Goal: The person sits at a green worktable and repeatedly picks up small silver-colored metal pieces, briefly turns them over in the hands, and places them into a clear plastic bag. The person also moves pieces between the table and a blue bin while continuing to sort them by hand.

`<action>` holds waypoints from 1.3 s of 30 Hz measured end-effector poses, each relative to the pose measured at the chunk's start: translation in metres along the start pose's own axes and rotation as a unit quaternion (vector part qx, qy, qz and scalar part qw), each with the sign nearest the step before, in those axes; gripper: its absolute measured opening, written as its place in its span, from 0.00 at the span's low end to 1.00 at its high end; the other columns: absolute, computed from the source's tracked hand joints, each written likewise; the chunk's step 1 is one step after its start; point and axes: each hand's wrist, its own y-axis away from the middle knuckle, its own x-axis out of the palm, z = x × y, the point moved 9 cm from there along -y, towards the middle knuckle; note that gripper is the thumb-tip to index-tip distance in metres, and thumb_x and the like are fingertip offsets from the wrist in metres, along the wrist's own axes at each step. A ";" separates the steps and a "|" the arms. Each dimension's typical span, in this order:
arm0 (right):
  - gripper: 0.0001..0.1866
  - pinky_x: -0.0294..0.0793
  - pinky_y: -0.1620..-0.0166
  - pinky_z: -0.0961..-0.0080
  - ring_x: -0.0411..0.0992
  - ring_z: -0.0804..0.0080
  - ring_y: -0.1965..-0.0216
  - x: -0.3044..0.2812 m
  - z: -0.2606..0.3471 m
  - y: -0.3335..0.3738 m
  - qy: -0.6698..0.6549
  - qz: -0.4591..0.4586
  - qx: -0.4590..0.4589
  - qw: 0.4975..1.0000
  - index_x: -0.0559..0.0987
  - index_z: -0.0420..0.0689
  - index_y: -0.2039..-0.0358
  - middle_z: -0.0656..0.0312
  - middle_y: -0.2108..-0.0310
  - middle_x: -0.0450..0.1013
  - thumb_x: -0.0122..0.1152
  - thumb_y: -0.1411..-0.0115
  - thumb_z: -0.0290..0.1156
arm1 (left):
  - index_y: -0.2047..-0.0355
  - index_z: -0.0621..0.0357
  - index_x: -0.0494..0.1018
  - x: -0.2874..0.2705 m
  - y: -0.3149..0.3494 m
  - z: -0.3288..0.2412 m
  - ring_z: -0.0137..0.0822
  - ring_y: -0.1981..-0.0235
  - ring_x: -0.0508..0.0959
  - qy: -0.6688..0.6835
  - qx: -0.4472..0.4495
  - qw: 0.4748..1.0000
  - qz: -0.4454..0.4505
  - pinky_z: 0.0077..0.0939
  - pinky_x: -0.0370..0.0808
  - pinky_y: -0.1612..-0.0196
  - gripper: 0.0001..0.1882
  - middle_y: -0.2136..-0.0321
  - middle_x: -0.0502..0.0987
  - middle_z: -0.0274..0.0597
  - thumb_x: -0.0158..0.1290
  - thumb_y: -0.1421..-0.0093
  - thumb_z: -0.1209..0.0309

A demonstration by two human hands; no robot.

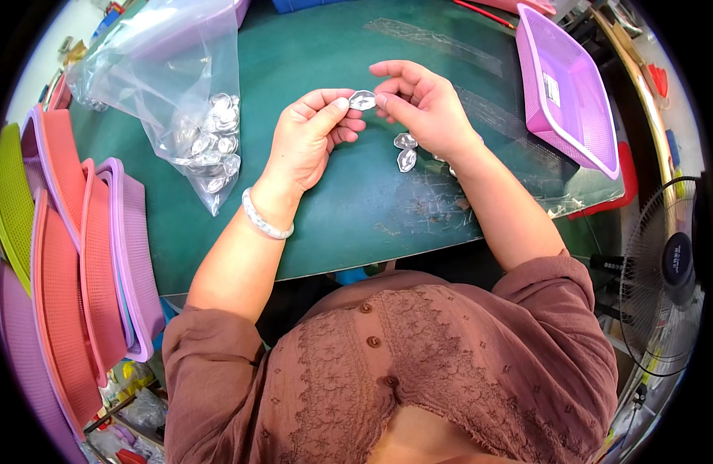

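Over the green tabletop, my left hand (314, 131) pinches a small silvery oval piece (362, 100) by its left end, between thumb and fingers. My right hand (422, 104) has its thumb at the piece's other end, with the fingers curled behind and one raised. What exactly the piece is, I cannot tell; it is shiny with a scalloped rim. Two similar silvery pieces (406, 150) lie below my right hand, and more show partly behind that wrist. Left of my left hand, a clear plastic bag (190, 116) holds several such pieces.
A purple mesh basket (569, 93) stands at the right edge of the green table (333, 232). Stacked pink, purple and green baskets (70, 255) crowd the left side. A fan (666, 271) is at the far right. A red pencil-like stick (484, 14) lies at the back.
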 end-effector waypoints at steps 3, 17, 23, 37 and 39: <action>0.18 0.69 0.66 0.86 0.69 0.83 0.70 -0.001 0.003 0.001 0.026 -0.009 -0.028 0.999 0.69 0.36 0.54 0.64 0.72 0.72 0.54 0.46 0.20 | 0.60 0.64 0.70 0.002 0.000 0.005 0.28 0.73 0.76 0.026 -0.035 0.999 0.027 0.16 0.73 0.70 0.10 0.71 0.76 0.40 0.46 0.40 0.72; 0.21 0.70 0.56 0.82 0.69 0.78 0.62 0.003 0.009 -0.001 -0.026 0.036 -0.067 0.997 0.66 0.37 0.51 0.59 0.64 0.71 0.53 0.47 0.16 | 0.57 0.65 0.69 0.003 0.000 -0.005 0.34 0.63 0.76 0.027 0.028 0.999 0.016 0.25 0.76 0.57 0.12 0.64 0.75 0.45 0.46 0.43 0.80; 0.21 0.70 0.58 0.82 0.69 0.79 0.64 -0.004 0.017 -0.002 -0.002 0.033 -0.084 0.996 0.67 0.38 0.51 0.61 0.66 0.71 0.52 0.48 0.15 | 0.54 0.65 0.67 0.008 0.000 -0.004 0.33 0.63 0.75 0.029 0.019 0.999 0.028 0.25 0.75 0.57 0.14 0.66 0.74 0.43 0.47 0.42 0.79; 0.30 0.66 0.65 0.74 0.65 0.68 0.70 0.010 0.006 0.015 0.398 0.257 -0.063 0.878 0.69 0.46 0.52 0.65 0.75 0.68 0.58 0.60 0.18 | 0.59 0.65 0.68 0.004 0.000 0.012 0.31 0.69 0.74 0.044 -0.076 0.996 0.030 0.20 0.72 0.65 0.11 0.71 0.72 0.39 0.45 0.42 0.74; 0.29 0.66 0.67 0.78 0.65 0.72 0.73 0.007 0.003 0.012 0.374 0.245 -0.010 0.894 0.69 0.45 0.52 0.65 0.76 0.67 0.57 0.59 0.17 | 0.60 0.64 0.69 0.005 0.001 0.014 0.27 0.72 0.72 0.000 -0.081 0.996 0.027 0.16 0.70 0.69 0.11 0.73 0.72 0.37 0.47 0.43 0.74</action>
